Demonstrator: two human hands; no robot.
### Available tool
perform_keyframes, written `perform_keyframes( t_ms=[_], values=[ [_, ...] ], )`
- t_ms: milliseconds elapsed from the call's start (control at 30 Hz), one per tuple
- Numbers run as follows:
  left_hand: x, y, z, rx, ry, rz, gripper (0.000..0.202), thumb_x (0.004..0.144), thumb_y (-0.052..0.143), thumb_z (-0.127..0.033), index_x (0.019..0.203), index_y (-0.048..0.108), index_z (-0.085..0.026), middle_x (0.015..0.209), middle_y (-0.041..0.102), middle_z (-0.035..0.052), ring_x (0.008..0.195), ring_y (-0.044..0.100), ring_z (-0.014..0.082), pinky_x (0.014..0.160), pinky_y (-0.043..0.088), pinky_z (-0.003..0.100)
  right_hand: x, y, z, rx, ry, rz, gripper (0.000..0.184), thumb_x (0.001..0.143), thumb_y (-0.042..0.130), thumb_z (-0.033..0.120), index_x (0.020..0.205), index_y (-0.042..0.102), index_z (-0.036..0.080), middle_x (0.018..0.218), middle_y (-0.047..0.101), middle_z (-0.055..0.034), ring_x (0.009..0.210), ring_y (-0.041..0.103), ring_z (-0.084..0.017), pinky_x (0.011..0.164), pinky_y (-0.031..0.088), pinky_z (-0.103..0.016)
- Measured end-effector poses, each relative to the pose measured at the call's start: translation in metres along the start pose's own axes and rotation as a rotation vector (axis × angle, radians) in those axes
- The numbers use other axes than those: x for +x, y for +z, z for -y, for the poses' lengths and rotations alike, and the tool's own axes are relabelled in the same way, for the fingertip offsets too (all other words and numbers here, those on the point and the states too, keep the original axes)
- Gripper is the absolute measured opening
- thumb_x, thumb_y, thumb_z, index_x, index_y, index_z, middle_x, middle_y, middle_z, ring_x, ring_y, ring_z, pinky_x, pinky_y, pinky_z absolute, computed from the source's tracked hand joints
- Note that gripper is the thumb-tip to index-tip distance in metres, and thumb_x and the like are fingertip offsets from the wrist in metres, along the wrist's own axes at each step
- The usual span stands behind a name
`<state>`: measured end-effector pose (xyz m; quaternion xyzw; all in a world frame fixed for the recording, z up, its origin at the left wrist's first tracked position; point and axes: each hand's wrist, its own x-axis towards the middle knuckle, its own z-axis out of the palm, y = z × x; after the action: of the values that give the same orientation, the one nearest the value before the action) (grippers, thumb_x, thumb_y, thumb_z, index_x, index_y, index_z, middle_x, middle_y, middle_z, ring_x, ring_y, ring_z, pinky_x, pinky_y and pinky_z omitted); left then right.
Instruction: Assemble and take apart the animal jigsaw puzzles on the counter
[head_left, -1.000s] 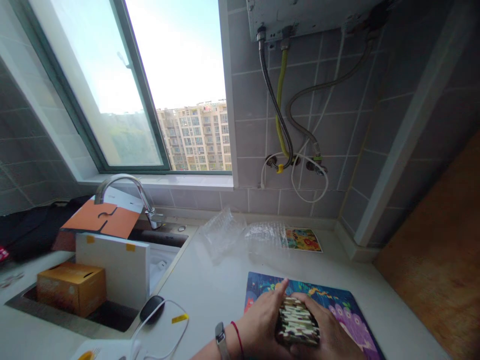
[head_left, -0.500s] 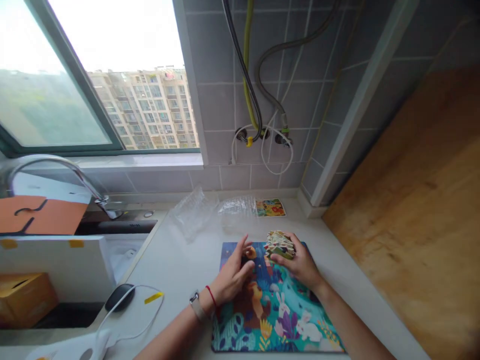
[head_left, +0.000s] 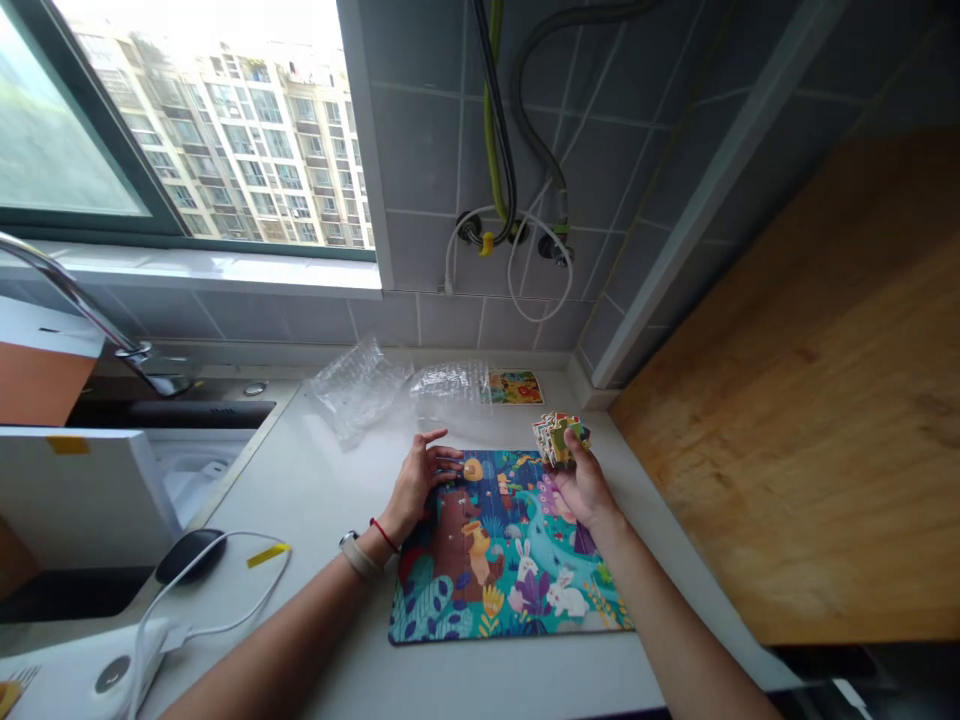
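A colourful illustrated board [head_left: 472,575] with rabbits, a bear and plants lies flat on the counter, its picture crossed by thin lines like a jigsaw. My right hand [head_left: 585,487] grips a stack of small printed cardboard puzzle pieces [head_left: 559,440] above the board's far right corner, thumb on top. The pieces' faces are turned partly towards me. At the board's upper left edge is my left hand [head_left: 420,480], fingers apart and holding nothing. Whether it touches the board I cannot tell.
Crumpled clear plastic [head_left: 360,385], bubble wrap [head_left: 450,385] and a small picture card [head_left: 517,387] lie behind the board. A black mouse-shaped object [head_left: 191,555] and a white cabled device [head_left: 82,670] are at left, near the sink. A wooden panel [head_left: 750,420] bounds the right.
My right hand has tilted the stack so printed faces show instead of edges. My left hand has moved left, off the board's middle. The camera view has shifted.
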<state>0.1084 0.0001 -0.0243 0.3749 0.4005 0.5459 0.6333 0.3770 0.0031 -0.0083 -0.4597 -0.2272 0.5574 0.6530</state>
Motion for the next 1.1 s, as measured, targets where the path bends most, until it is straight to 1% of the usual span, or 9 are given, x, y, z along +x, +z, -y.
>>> perform_keyframes(
  t_ms=[100,167,333,500,633,767,933,1033,1100],
  values=[
    [-0.003,0.0,0.001,0.074,0.013,0.056,0.082,0.088,0.051,-0.085,0.124,0.061,-0.013,0.093,0.076,0.0116,0.083,0.073,0.0247,0.078,0.056,0.038,0.001,0.0,0.001,-0.014,0.009,0.01,0.055,0.063,0.09,0.068,0.096,0.072,0.027,0.092,0.077,-0.0019,0.08,0.07,-0.021,0.058,0.057,-0.029],
    [-0.007,0.001,0.001,0.144,0.058,0.095,0.076,0.092,0.05,-0.081,0.124,0.063,-0.014,0.095,0.076,0.0114,0.088,0.073,0.0251,0.082,0.055,0.039,0.0,0.001,0.003,-0.072,-0.057,0.03,0.057,0.065,0.089,0.069,0.1,0.072,0.027,0.097,0.078,-0.0028,0.083,0.072,-0.022,0.062,0.059,-0.031],
    [-0.012,0.004,0.0,0.225,0.099,0.086,0.067,0.097,0.046,-0.075,0.124,0.064,-0.016,0.098,0.075,0.0104,0.094,0.072,0.026,0.084,0.055,0.039,-0.009,0.003,0.001,-0.458,-0.365,0.152,0.075,0.063,0.098,0.042,0.127,0.063,0.027,0.117,0.077,-0.0049,0.1,0.074,-0.025,0.091,0.061,-0.038],
    [-0.013,0.006,-0.003,0.249,0.097,0.091,0.066,0.097,0.046,-0.075,0.122,0.064,-0.017,0.098,0.075,0.0103,0.095,0.071,0.0264,0.084,0.054,0.039,-0.012,-0.004,-0.009,-0.88,-0.364,0.385,0.09,0.06,0.098,0.038,0.141,0.059,0.029,0.126,0.075,-0.0072,0.113,0.073,-0.03,0.103,0.057,-0.044],
    [-0.013,0.007,-0.004,0.268,0.101,0.091,0.067,0.096,0.046,-0.077,0.121,0.065,-0.018,0.097,0.076,0.0105,0.094,0.071,0.0267,0.084,0.054,0.039,-0.01,-0.008,-0.012,-1.012,-0.391,0.42,0.092,0.063,0.096,0.042,0.145,0.057,0.031,0.133,0.072,-0.0081,0.119,0.071,-0.03,0.107,0.055,-0.046],
    [-0.014,0.007,-0.004,0.277,0.109,0.087,0.067,0.095,0.047,-0.078,0.119,0.067,-0.018,0.096,0.076,0.0104,0.093,0.072,0.0267,0.083,0.055,0.039,-0.01,-0.008,-0.01,-1.031,-0.381,0.449,0.089,0.063,0.096,0.043,0.143,0.056,0.031,0.135,0.071,-0.0079,0.12,0.071,-0.029,0.107,0.055,-0.045],
    [-0.012,0.006,-0.006,0.184,0.095,0.064,0.069,0.092,0.053,-0.077,0.119,0.066,-0.015,0.097,0.075,0.0112,0.092,0.072,0.0259,0.08,0.057,0.038,-0.014,-0.004,-0.005,-0.939,-0.332,0.458,0.074,0.062,0.097,0.038,0.126,0.063,0.03,0.12,0.078,-0.0049,0.108,0.075,-0.028,0.099,0.059,-0.041],
    [-0.007,0.002,-0.012,0.049,0.067,0.001,0.072,0.085,0.06,-0.08,0.109,0.067,-0.013,0.089,0.074,0.01,0.078,0.072,0.024,0.071,0.057,0.037,-0.014,0.0,-0.002,-0.782,-0.305,0.387,0.071,0.06,0.098,0.037,0.122,0.064,0.028,0.113,0.079,-0.0046,0.101,0.077,-0.028,0.094,0.061,-0.04],
    [-0.001,-0.003,-0.018,-0.025,0.093,-0.083,0.072,0.083,0.058,-0.083,0.099,0.067,-0.014,0.082,0.073,0.0081,0.073,0.071,0.0226,0.069,0.056,0.036,-0.012,0.001,-0.001,-0.623,-0.292,0.299,0.067,0.062,0.097,0.038,0.12,0.064,0.027,0.111,0.079,-0.0045,0.098,0.077,-0.026,0.092,0.061,-0.038]
  ],
)
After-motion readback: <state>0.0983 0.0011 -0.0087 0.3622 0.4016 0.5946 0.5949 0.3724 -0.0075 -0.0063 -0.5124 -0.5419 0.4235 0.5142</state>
